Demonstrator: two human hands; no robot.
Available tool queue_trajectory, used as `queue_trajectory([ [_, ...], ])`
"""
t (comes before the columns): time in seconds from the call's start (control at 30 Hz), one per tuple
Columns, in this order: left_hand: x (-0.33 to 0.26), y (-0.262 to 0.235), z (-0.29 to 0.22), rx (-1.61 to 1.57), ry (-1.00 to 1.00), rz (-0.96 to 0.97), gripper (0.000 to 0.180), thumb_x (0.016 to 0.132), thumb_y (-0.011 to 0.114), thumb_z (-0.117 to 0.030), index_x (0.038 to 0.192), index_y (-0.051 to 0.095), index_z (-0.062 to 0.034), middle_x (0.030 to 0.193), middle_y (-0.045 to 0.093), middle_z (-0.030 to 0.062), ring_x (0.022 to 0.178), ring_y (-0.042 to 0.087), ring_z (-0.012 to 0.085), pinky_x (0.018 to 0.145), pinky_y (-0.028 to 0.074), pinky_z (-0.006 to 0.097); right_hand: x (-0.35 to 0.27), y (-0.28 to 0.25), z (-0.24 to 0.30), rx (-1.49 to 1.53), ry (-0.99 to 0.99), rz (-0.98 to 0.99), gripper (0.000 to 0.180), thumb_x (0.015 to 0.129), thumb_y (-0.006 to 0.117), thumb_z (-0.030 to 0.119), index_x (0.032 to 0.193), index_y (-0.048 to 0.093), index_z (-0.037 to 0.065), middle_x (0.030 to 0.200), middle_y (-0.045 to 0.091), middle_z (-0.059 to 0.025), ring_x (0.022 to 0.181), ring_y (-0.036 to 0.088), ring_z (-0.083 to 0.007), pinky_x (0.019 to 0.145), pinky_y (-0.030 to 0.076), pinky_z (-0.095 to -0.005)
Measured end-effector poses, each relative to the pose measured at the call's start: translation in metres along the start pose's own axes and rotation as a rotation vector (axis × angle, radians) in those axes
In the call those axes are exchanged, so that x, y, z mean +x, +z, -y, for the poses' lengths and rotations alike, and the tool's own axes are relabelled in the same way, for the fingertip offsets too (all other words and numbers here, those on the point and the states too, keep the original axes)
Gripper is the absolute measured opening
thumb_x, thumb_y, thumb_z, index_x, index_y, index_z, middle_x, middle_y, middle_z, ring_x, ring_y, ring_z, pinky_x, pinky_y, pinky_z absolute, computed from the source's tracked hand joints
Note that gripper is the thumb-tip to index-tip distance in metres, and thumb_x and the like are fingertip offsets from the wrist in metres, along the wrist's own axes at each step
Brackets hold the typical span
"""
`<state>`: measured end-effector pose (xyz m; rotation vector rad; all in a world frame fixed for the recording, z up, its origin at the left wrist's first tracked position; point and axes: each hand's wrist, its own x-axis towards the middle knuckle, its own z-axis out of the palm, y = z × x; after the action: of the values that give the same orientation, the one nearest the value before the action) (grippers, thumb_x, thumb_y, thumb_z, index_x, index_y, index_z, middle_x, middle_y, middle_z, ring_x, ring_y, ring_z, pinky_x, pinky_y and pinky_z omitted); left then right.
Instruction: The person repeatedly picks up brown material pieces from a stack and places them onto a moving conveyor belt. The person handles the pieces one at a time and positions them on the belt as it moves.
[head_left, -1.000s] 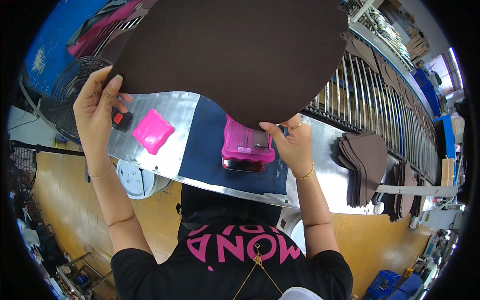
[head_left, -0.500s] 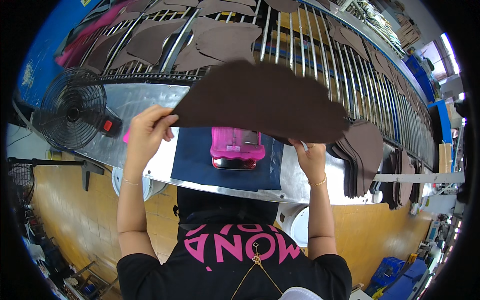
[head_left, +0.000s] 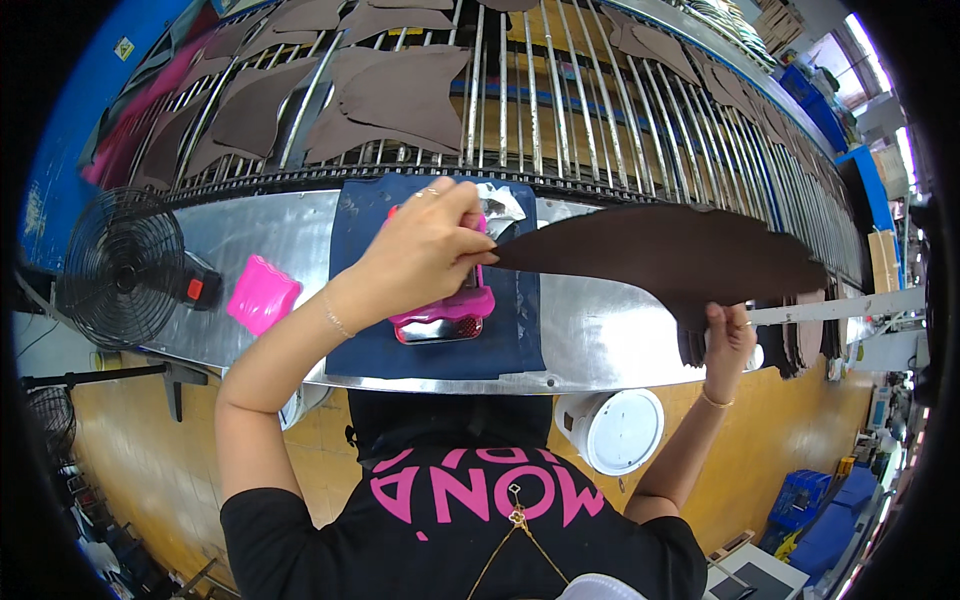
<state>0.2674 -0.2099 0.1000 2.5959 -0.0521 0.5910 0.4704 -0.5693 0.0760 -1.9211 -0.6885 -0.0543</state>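
A large dark brown leather piece [head_left: 665,255] is stretched flat between my two hands, low over the shiny metal bench [head_left: 600,335]. My left hand [head_left: 430,245] pinches its left tip above a pink tray [head_left: 445,315] that rests on a dark blue mat [head_left: 375,345]. My right hand [head_left: 728,335] grips the piece's lower right corner, just above a stack of similar dark pieces [head_left: 790,345] at the bench's right end.
A metal bar rack [head_left: 520,95] behind the bench carries several brown cut leather pieces [head_left: 385,95]. A pink pad [head_left: 262,293] lies left of the mat, beside a black fan [head_left: 120,265]. A white round container [head_left: 612,430] stands below the bench edge.
The leather piece has come down from in front of the camera and swung to the right. My left hand moved right over the tray; my right hand moved to the bench's right end.
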Motion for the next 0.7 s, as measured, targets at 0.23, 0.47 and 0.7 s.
queue_trajectory([
  [0.23,0.031,-0.015,0.01,-0.154,-0.067,-0.213,0.016,0.083,0.071,-0.015,0.097,0.072,-0.0073,0.096,0.056,0.0091,0.095,0.052,0.0276,0.084,0.043,0.037,0.056,-0.011,0.007,0.241,0.072,-0.013,0.035,0.097,0.055,0.005,0.129,0.053,-0.009,0.113,0.063,-0.0067,0.099,0.055,-0.0102,0.091,0.042,-0.0219],
  [0.47,-0.022,-0.055,0.034,-0.174,-0.408,-0.374,0.021,0.087,0.067,-0.013,0.107,0.069,-0.0072,0.095,0.054,0.0039,0.083,0.052,0.0146,0.072,0.041,0.026,0.18,0.054,-0.058,0.348,0.117,0.114,0.043,0.095,0.057,0.004,0.135,0.047,-0.009,0.124,0.06,-0.0135,0.107,0.059,-0.0137,0.093,0.046,-0.0253],
  [0.7,-0.096,-0.071,0.06,-0.115,-0.682,-0.503,0.02,0.089,0.065,-0.011,0.108,0.069,-0.0068,0.095,0.055,0.0007,0.082,0.049,0.0103,0.069,0.038,0.023,0.267,0.149,-0.159,0.254,0.354,0.255,0.039,0.095,0.057,0.006,0.133,0.053,0.001,0.11,0.067,-0.0052,0.085,0.063,-0.009,0.069,0.053,-0.0257],
])
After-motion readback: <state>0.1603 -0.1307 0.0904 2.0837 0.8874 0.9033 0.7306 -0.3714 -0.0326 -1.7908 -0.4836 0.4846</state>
